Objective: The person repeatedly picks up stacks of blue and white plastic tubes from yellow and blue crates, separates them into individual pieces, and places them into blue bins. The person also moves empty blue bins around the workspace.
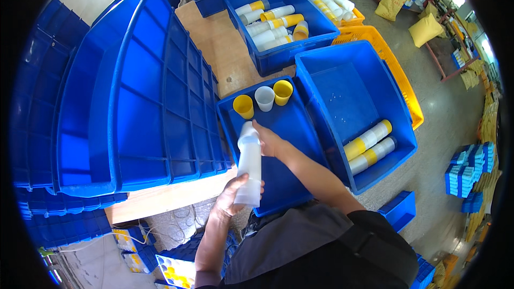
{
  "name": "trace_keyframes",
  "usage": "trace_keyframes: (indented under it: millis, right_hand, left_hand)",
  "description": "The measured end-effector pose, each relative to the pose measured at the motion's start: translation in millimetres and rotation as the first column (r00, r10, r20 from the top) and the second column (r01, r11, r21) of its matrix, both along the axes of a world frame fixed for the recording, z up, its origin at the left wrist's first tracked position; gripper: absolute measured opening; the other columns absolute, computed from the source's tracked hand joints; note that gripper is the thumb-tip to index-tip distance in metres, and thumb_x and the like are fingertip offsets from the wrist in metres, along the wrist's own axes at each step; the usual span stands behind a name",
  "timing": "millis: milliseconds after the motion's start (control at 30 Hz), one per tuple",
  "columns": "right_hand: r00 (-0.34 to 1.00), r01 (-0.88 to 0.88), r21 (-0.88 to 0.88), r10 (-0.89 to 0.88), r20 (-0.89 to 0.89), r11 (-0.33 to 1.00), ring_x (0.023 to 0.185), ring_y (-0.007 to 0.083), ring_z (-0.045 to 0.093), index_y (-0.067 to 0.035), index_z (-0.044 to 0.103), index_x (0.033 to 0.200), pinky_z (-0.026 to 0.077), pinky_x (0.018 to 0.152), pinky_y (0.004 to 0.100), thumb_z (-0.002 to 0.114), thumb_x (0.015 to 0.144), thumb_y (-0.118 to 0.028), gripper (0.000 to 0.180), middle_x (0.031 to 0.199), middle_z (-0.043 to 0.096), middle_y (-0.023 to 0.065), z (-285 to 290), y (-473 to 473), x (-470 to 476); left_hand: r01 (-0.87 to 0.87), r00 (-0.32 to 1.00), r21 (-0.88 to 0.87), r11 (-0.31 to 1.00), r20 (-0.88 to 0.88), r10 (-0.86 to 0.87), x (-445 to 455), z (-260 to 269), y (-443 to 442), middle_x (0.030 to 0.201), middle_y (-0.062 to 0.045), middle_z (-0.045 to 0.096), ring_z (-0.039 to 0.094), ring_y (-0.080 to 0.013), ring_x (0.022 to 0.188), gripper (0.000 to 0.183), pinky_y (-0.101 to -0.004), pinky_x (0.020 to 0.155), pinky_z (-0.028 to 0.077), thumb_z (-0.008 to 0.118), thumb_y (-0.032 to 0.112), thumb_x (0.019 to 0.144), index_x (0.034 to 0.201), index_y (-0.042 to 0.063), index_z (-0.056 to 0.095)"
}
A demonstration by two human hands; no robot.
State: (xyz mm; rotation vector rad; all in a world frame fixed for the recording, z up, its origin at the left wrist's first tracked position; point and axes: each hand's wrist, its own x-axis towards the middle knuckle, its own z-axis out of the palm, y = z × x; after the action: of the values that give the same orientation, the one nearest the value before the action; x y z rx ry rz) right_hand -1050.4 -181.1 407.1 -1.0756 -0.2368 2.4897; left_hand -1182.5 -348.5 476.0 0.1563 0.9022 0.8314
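Observation:
My left hand (232,192) grips the lower end of a stack of white translucent plastic cups (249,164), which I hold at a slant over a shallow blue plastic tray (289,136). At the upper end of the stack, my right hand (265,138) is closed around a white cup that sits at the stack's top; whether it is fully seated I cannot tell. Just beyond my hands, inside the tray, stand a yellow cup (243,106), a white cup (264,98) and another yellow cup (283,92), all upright with their mouths up.
Right of the tray, a blue bin (341,58) holds two cup stacks (367,140). Behind, another blue bin (261,62) contains several white and yellow stacks. Tall nested blue crates (152,88) rise close on the left. A yellow basket (413,108) stands beyond the right bin.

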Motion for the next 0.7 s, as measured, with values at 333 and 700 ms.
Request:
trace_keyframes:
  millis: [333,700]
  right_hand:
    - [0.947,0.294,0.185,-0.261,-0.186,0.938,0.105,0.0260,0.064,-0.002,0.052,0.128,0.053,0.090,0.0406,0.055,0.102,-0.045,0.051,0.111,0.065,0.0113,1.5,-15.9,43.4]
    - [0.981,-0.076,0.164,0.103,-0.167,0.983,0.092,0.0227,0.066,-0.005,0.055,0.121,0.054,0.078,0.0373,0.063,0.095,-0.049,0.051,0.102,0.067,0.0125,4.9,-32.0,41.2]
  left_hand:
    - [-0.146,0.954,0.054,0.988,0.271,0.126,25.4,-1.0,26.4,0.113,-0.024,0.066,0.068,-0.0328,0.094,0.071,-0.0443,0.086,0.057,0.066,0.050,0.090,0.131,-0.006,0.051]
    - [-0.207,0.963,0.024,0.978,0.182,0.199,34.5,-2.0,42.2,0.107,-0.019,0.065,0.063,-0.0270,0.096,0.063,-0.0364,0.083,0.054,0.061,0.049,0.094,0.127,-0.003,0.051]
